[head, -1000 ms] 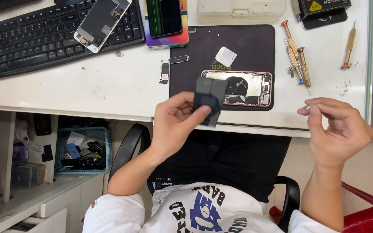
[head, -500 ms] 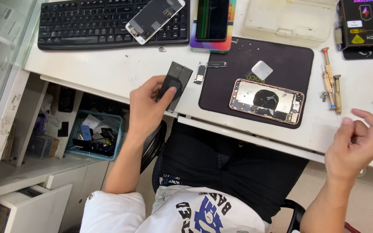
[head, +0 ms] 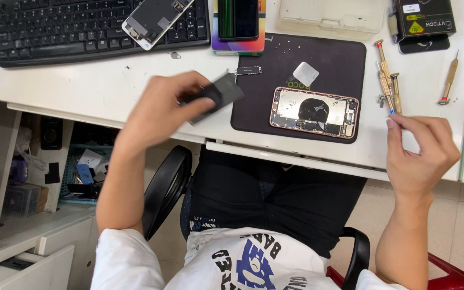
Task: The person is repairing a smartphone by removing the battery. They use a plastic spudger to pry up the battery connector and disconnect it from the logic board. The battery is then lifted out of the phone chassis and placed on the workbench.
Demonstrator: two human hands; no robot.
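White tabletop [head: 98, 91]: my left hand [head: 159, 110] is closed around a flat black battery [head: 218, 94], lifted clear of the opened phone chassis [head: 313, 113] just right of it, my right hand [head: 420, 153] loosely curled and empty beside the screwdrivers [head: 388, 80]; reassembly not begun.

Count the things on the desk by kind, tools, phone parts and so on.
Screwdrivers: 4, three beside the mat, one further right
Opened phone body: 1
Screen assemblies: 2, one on the keyboard, one beside it
Keyboard: 1
Black flat part in left hand: 1
Total: 9
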